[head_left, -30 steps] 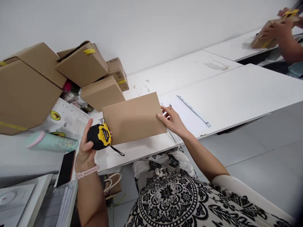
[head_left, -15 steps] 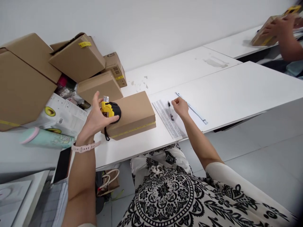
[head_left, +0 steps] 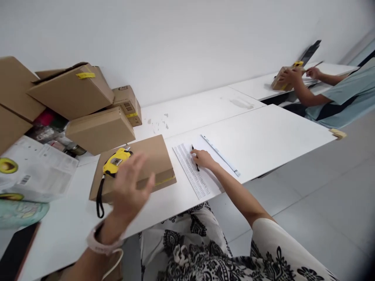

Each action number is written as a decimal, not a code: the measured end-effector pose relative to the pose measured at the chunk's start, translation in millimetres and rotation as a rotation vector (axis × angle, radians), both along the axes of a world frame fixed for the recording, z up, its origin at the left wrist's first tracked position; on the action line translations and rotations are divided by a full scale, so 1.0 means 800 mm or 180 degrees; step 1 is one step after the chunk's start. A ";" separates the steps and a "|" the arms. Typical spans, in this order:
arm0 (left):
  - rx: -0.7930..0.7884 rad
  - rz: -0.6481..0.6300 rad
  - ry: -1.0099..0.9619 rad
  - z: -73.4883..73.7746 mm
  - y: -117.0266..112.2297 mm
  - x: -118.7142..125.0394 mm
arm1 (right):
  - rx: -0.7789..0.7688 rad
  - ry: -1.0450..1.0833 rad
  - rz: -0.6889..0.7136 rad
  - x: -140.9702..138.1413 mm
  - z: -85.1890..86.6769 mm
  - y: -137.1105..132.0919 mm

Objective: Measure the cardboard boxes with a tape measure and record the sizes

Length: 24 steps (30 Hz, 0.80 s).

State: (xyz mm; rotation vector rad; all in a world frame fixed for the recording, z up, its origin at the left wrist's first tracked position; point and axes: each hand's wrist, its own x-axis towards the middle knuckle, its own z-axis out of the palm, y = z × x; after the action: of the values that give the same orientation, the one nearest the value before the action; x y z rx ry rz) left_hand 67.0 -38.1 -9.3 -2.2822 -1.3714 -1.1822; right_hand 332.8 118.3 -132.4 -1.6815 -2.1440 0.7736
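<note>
A flat brown cardboard box point(head_left: 152, 156) lies on the white table point(head_left: 263, 136) in front of me. A yellow and black tape measure point(head_left: 115, 161) rests on its top left, its black strap hanging over the box's edge. My left hand point(head_left: 129, 191) hovers just in front of the tape measure with fingers spread, holding nothing. My right hand point(head_left: 202, 158) rests on a printed sheet point(head_left: 191, 175) to the right of the box, fingers curled at a black pen point(head_left: 195, 162) that lies there.
Several cardboard boxes point(head_left: 73, 91) are stacked at the back left, with a white avocado-printed package point(head_left: 32, 168) below them. A long ruler point(head_left: 221, 155) lies beside the sheet. At the far right another person's hands point(head_left: 293, 74) hold a small box.
My left hand set the tape measure on top of the box and let go, pulling back open. The box now lies flat. My right hand moved down onto the sheet at the pen.
</note>
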 end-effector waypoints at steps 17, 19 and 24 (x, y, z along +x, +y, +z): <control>-0.2712 -0.0279 0.0976 -0.177 0.115 0.243 | -0.0255 0.3486 -0.0576 0.014 0.013 0.126; -0.2524 -0.0274 0.0848 -0.174 0.104 0.247 | -0.0704 0.3629 -0.0315 0.001 -0.009 0.123; -0.2215 0.0087 0.0614 -0.176 0.126 0.237 | -0.0390 0.3203 -0.0519 -0.008 -0.048 0.104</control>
State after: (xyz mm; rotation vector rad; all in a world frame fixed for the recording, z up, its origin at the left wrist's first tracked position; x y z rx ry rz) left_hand 256.3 62.5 -150.5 -2.6992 -1.9409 -0.4832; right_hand 326.3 201.2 -171.1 -1.0935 -1.2579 1.3395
